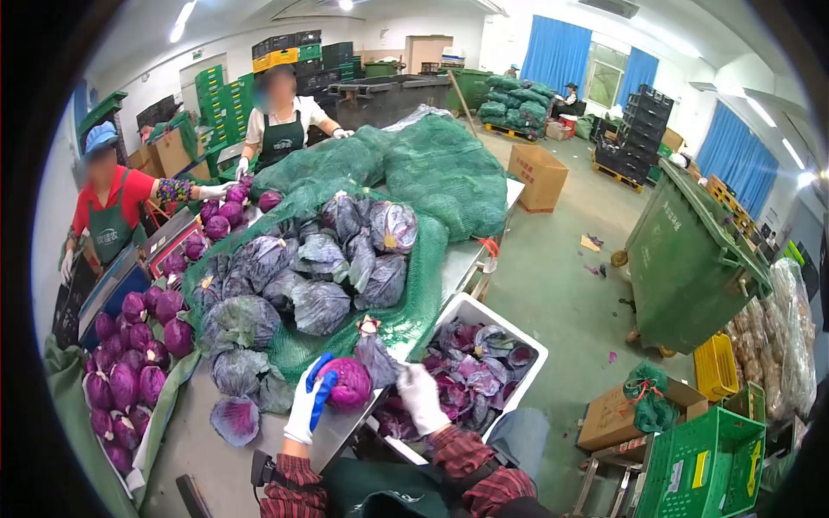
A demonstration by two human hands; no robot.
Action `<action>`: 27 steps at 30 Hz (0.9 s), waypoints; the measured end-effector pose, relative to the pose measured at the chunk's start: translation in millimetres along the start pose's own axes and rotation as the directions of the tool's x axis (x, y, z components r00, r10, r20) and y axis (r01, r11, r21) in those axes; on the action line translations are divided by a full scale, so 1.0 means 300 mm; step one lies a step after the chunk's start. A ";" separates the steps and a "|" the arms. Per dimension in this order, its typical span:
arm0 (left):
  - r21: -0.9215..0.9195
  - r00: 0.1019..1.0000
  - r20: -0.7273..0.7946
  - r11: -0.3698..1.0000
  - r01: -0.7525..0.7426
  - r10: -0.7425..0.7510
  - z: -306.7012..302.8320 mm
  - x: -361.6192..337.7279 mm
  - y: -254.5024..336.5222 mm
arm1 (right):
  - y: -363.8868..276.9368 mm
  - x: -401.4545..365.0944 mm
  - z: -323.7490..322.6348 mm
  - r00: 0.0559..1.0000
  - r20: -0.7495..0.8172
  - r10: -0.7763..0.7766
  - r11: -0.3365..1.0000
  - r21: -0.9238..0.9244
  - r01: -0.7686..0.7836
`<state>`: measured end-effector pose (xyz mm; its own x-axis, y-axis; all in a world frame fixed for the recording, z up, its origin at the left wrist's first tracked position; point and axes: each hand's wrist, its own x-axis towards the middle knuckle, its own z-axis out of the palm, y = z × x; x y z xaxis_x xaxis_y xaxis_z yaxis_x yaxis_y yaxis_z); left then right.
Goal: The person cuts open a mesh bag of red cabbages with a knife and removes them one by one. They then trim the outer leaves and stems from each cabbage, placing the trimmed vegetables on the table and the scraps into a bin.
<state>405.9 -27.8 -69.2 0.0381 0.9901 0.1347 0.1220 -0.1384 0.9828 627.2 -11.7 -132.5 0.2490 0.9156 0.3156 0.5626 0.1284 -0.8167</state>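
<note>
My left hand [309,402], in a white glove with blue on the fingers, is closed around the side of a peeled red cabbage [347,383] at the table's front edge. Just right of it, a dull purple outer leaf [376,360] hangs beside the cabbage. The fingers of my right hand [420,399], in a white glove, pinch the edge of this leaf. Below that hand is a white bin [534,354] full of torn-off cabbage leaves [477,363]. A green mesh sack [423,304] lies under a heap of unpeeled red cabbages [321,263] ahead of me.
Peeled cabbages [125,380] fill a cloth-lined container at left. Two co-workers [108,207] in green aprons stand across the table, hands near cabbages. To the right are a green wheeled bin [691,250], a cardboard box [609,414] and a green crate [699,462].
</note>
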 end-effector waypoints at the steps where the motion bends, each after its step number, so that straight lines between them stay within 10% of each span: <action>1: -0.112 0.999 0.002 0.993 0.044 -0.044 -0.022 -0.001 -0.022 | 0.042 0.024 -0.036 0.986 0.084 0.142 0.987 0.068 -0.148; 2: -0.138 0.994 -0.018 0.985 0.100 -0.104 -0.041 0.002 -0.045 | 0.084 0.026 -0.069 0.969 0.043 0.242 0.970 0.001 -0.242; 4: 0.047 0.999 0.001 0.998 -0.036 0.036 -0.055 -0.006 -0.013 | 0.283 0.028 -0.025 0.940 -0.287 -0.184 0.942 -0.325 0.085; 6: 0.002 1.000 -0.015 1.000 0.002 -0.002 -0.040 -0.027 0.011 | 0.198 0.016 -0.081 0.967 -0.060 0.246 0.969 0.005 -0.247; 13: 0.066 1.000 -0.012 0.998 -0.014 0.015 0.001 -0.033 0.012 | -0.113 -0.018 -0.019 0.795 0.583 0.169 0.833 0.346 -0.431; 17: 0.294 0.999 0.006 0.955 -0.043 0.043 -0.003 -0.028 0.018 | -0.104 -0.031 0.000 0.721 0.688 0.088 0.755 0.426 -0.499; 22: -0.188 0.991 -0.006 0.974 0.127 -0.130 -0.025 0.013 -0.001 | -0.073 -0.049 0.037 0.784 0.619 0.043 0.753 0.496 -0.432; 27: -0.123 0.994 -0.059 0.989 0.082 -0.090 -0.043 0.018 -0.017 | -0.074 -0.047 0.069 0.680 0.722 0.126 0.741 0.387 -0.548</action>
<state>392.6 -21.4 -71.9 -0.0315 0.9981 0.0530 0.0015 -0.0530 0.9986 594.8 -19.7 -128.9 -0.3290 0.9141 -0.2369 -0.0250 -0.2592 -0.9655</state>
